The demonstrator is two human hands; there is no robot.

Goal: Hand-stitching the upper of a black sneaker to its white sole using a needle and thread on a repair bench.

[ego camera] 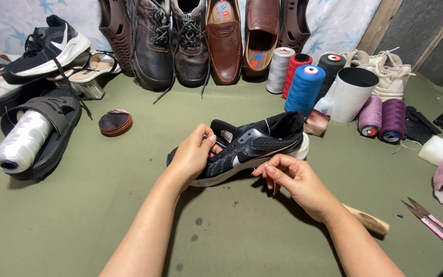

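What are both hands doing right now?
Left hand: closed, gripping the black sneaker at its toe end.
Right hand: fingers pinched at the sneaker's sole edge; what they pinch cannot be told.

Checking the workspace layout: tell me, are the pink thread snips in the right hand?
No, the pink thread snips lie on the table, apart from the right hand.

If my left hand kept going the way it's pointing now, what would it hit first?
The left hand points up and right, already against the black sneaker. Past the shoe, the blue thread cone looks next in line, though depth is unclear.
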